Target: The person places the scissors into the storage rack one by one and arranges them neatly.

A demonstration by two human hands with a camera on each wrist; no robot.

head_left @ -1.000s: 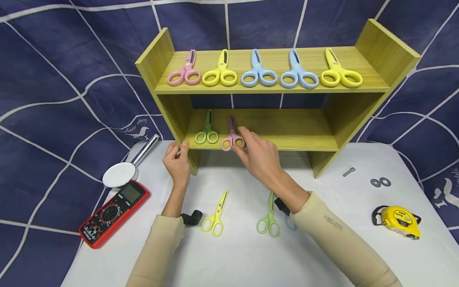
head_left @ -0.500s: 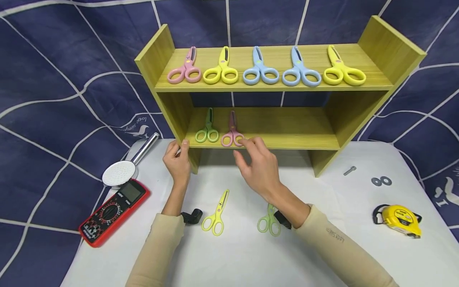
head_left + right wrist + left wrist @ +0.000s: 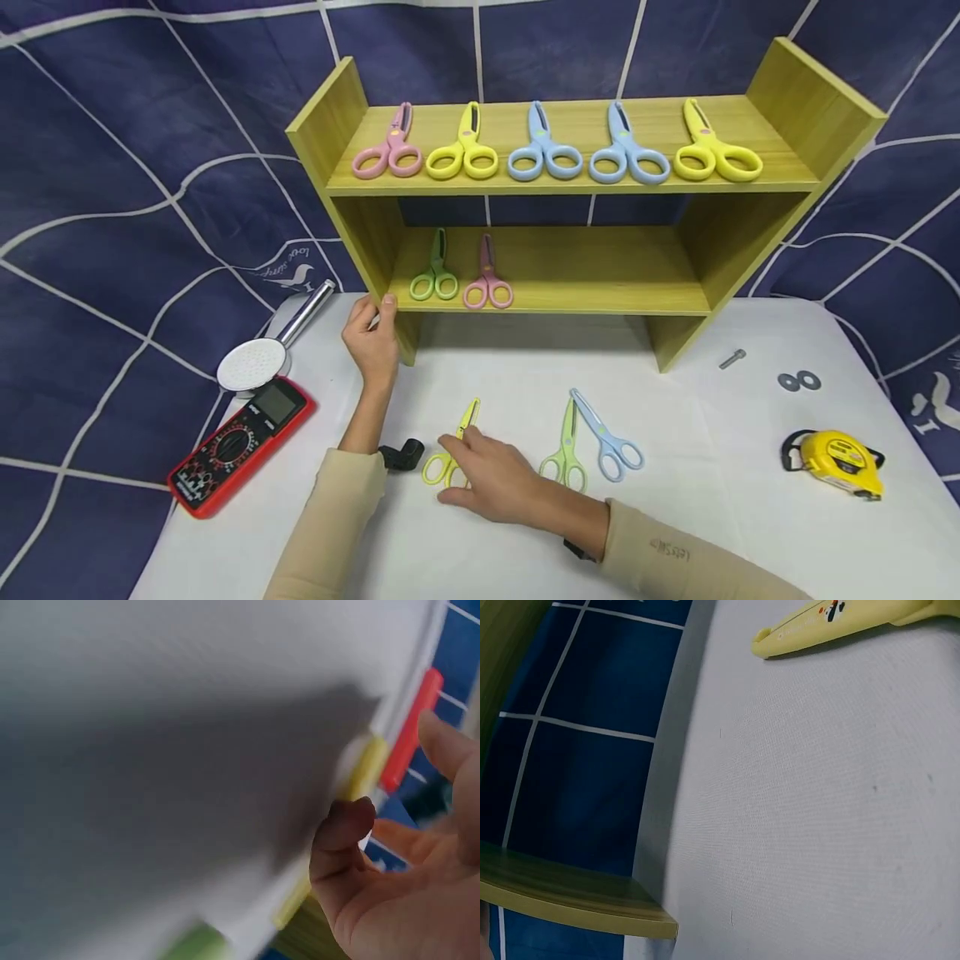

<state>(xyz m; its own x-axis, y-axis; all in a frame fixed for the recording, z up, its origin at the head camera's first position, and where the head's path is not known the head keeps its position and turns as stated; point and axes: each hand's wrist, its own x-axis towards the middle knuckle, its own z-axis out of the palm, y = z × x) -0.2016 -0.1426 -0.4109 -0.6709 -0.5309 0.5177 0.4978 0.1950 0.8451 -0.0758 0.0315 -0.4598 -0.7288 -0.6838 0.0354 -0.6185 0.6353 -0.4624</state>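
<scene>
We see a wooden shelf unit [image 3: 810, 100] standing on the white table [image 3: 525, 542]. Its top shelf holds five pairs of scissors in a row, handles toward us: pink scissors [image 3: 388, 150], yellow scissors [image 3: 463, 150], two blue pairs [image 3: 543, 150] [image 3: 626, 154] and a second yellow pair [image 3: 712, 150]. The lower shelf holds two pairs at its left end, green scissors [image 3: 435, 271] and, just beside them, a darker pink pair [image 3: 487, 279].

Our left hand [image 3: 372, 337] grips the lower left front corner of the shelf unit, fingers curled round its edge. Our right hand [image 3: 487, 479] rests on the table over the handles of the yellow table scissors [image 3: 461, 429], fingers loosely bent and touching them; we cannot tell from these views whether they actually pinch the handles. The right wrist view is too blurred to help.

Just to the right lie light green scissors [image 3: 564, 450] and pale blue scissors [image 3: 607, 433], blades close together. A small black part [image 3: 402, 456] lies just left of the yellow pair. Farther left sit a red multimeter [image 3: 240, 442] and a shower head [image 3: 255, 358]; at the right, a yellow tape measure [image 3: 836, 462], two washers [image 3: 797, 382] and a bolt [image 3: 730, 358].
</scene>
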